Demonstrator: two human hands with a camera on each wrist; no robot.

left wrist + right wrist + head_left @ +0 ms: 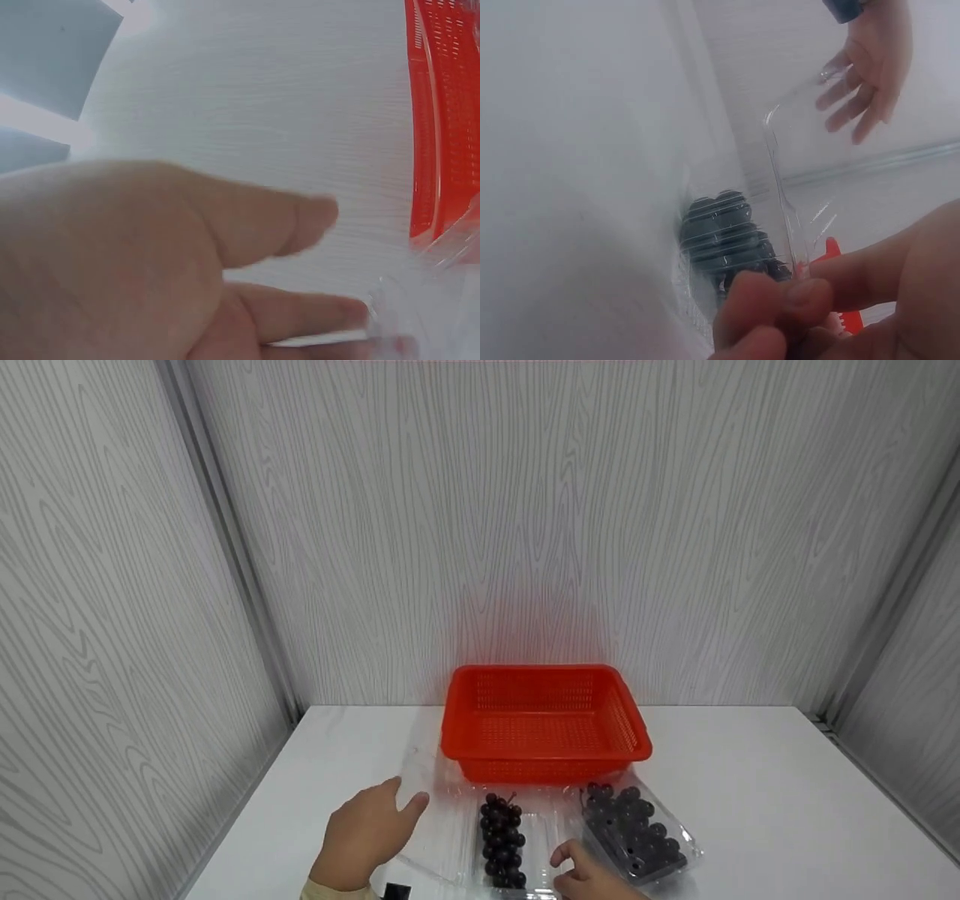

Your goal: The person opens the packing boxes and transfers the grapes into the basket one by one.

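A bunch of dark grapes (501, 840) lies in an opened clear plastic clamshell box (538, 840) at the front of the table. To its left my left hand (367, 832) is held with straight, spread fingers. In the left wrist view its fingertips meet clear plastic (442, 307); from the right wrist that left hand (874, 79) appears at a corner of the clear lid. My right hand (592, 877), at the box's right side, pinches its clear edge between thumb and finger, as the right wrist view shows. Dark grapes (724, 232) show behind the pinch.
A red plastic basket (555, 771) with nothing in it stands behind the box. To the right lies a second clear box of dark grapes (634, 829), tilted close by my right hand. All stand on a white table (750, 795) with grey wood-patterned panels (540, 525) around it.
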